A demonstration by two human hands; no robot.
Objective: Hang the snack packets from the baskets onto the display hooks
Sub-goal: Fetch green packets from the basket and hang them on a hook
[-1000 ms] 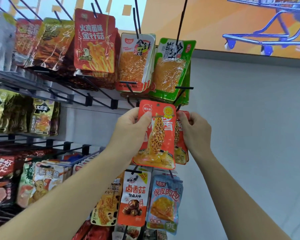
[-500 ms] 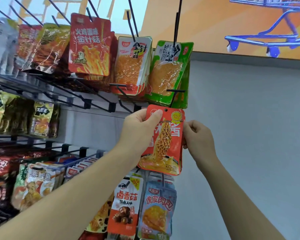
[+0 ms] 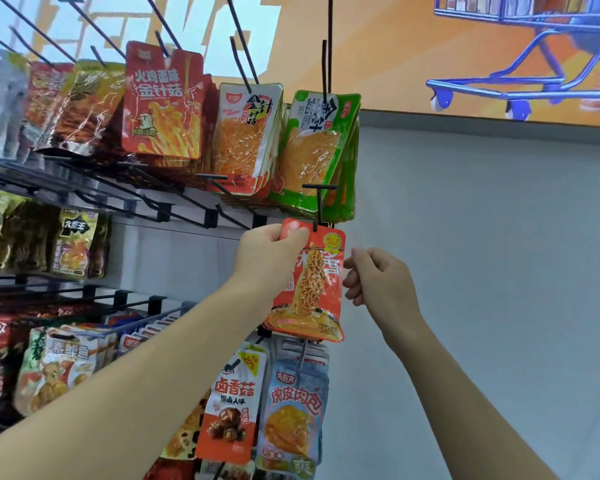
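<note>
An orange-red snack packet (image 3: 314,289) with a yellow noodle-like picture hangs by its top at the black display hook (image 3: 317,206) on the rack's right end. My left hand (image 3: 271,258) pinches the packet's top left corner, thumb across the front. My right hand (image 3: 378,278) is just right of the packet, fingers loosely curled near its right edge, holding nothing that I can see. No basket is in view.
Rows of hooks carry many packets: red (image 3: 163,105), white-orange (image 3: 246,136) and green (image 3: 316,150) above, orange mushroom (image 3: 232,403) and blue (image 3: 295,417) below. A grey wall (image 3: 482,271) fills the right side, under an orange mural with a blue cart (image 3: 520,57).
The packet went up onto the hook. My right hand came off its right edge and dropped slightly; the second packet behind it is no longer seen.
</note>
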